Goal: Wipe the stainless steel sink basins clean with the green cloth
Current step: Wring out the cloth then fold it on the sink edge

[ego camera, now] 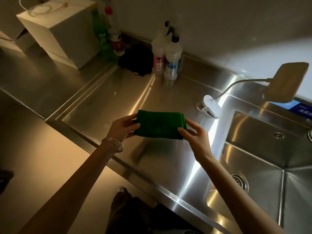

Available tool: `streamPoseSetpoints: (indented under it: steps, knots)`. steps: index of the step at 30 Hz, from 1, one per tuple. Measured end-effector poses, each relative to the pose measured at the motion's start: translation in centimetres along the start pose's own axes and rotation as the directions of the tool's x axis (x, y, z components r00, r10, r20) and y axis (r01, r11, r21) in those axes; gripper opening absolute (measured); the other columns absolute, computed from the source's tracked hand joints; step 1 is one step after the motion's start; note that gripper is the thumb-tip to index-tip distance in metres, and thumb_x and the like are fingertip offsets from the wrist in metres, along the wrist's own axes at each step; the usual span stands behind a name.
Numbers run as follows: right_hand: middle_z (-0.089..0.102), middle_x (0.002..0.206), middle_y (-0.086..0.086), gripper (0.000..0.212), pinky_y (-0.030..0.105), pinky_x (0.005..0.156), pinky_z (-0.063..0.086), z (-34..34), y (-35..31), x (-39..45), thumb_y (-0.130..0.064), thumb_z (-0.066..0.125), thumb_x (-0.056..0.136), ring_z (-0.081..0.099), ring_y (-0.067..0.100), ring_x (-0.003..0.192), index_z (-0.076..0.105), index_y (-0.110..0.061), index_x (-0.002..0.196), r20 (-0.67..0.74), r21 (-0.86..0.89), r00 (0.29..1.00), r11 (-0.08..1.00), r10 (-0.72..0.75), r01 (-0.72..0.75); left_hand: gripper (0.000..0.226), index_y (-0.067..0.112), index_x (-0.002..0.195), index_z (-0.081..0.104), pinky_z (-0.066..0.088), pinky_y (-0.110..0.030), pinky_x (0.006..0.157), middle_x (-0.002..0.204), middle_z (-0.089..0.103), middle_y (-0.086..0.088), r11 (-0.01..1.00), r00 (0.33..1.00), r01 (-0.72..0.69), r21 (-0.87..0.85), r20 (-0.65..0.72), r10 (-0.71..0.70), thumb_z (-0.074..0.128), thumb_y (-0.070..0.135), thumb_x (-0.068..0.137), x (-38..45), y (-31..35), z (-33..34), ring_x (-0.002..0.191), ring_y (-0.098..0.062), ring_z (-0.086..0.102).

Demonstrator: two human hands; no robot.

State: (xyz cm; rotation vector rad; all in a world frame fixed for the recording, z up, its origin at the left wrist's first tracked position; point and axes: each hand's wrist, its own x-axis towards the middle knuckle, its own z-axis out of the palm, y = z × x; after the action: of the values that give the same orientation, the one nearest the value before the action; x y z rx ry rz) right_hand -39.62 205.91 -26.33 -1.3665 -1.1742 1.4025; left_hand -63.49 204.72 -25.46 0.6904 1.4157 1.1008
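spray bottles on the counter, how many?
2. Both stand at the back wall left of the faucet: a pink-labelled spray bottle and a blue-labelled spray bottle, touching side by side. Further left are other blurred bottles whose tops I cannot make out.

A kitchen or utility wash area is indicated, though whether domestic or commercial cannot be told. A long stainless steel counter (104,92) with raised edges is seen running along a plain pale wall, and a deep steel sink basin (263,168) with a round drain strainer (239,181) is set into it. A white faucet (224,119) is mounted beside the basin, with a clip-on lamp (285,81) clamped to it. Two spray bottles (167,59) of cleaner are stood at the back of the counter, with a green bottle (101,34) and a white box (59,29) placed further left.
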Motion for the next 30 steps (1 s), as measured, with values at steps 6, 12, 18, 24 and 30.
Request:
streamPoseSetpoints:
  steps: [6,12,18,24,30]
  knots:
    - [0.061,0.12,0.002,0.043,0.028,0.087,0.053,4.8,-0.7,3.9,-0.002,0.065,0.084,0.062,0.022,0.108,0.055,-0.026,0.119,-0.117,-0.018,0.993,1.0,0.009,-0.011,0.052,0.008,0.13,0.051,0.056,-0.025,0.075,0.117,0.06,-0.013,0.998,0.99,0.009,0.063,0.138,-0.017,0.056,-0.011,0.082,6.6,2.3,-4.0,0.1,-0.023,0.061]
    - [0.057,0.127,0.004,0.048,0.04,0.097,0.048,13.3,-1.8,8.6,-0.004,0.062,0.086,0.058,0.022,0.114,0.051,-0.014,0.132,-0.266,-0.04,0.963,0.998,0.04,-0.052,0.051,0.017,0.125,0.053,0.055,-0.025,0.079,0.114,0.062,-0.008,0.991,0.967,0.007,0.134,0.253,-0.041,0.057,-0.01,0.082,14.9,6.9,-9.8,0.102,-0.022,0.061]
    - [0.056,0.13,0.008,0.05,0.034,0.096,0.049,20.5,-3.9,14.2,-0.004,0.059,0.088,0.059,0.021,0.112,0.047,-0.016,0.135,-0.355,-0.013,0.934,0.998,0.051,-0.059,0.047,0.015,0.126,0.052,0.051,-0.029,0.083,0.107,0.061,-0.002,0.976,0.941,-0.031,0.213,0.335,-0.043,0.054,-0.007,0.085,22.6,12.2,-14.6,0.104,-0.022,0.057]
    - [0.057,0.129,0.011,0.051,0.011,0.072,0.051,24.0,-5.1,20.6,-0.001,0.056,0.089,0.058,0.015,0.104,0.045,-0.015,0.136,-0.376,-0.027,0.925,0.997,0.058,-0.073,0.05,0.014,0.129,0.048,0.049,-0.026,0.08,0.112,0.056,-0.008,0.988,0.951,-0.009,0.155,0.307,-0.039,0.047,-0.013,0.087,29.1,14.6,-15.2,0.107,-0.025,0.054]
    - [0.057,0.125,0.009,0.051,0.004,0.069,0.048,24.7,-6.5,28.6,0.004,0.054,0.088,0.056,0.017,0.108,0.045,-0.009,0.136,-0.415,-0.144,0.91,0.987,0.007,-0.073,0.05,0.002,0.131,0.047,0.043,-0.038,0.096,0.13,0.052,-0.021,0.989,0.977,-0.075,0.128,0.207,0.047,0.042,-0.017,0.086,36.2,15.6,-13.1,0.119,-0.036,0.05]
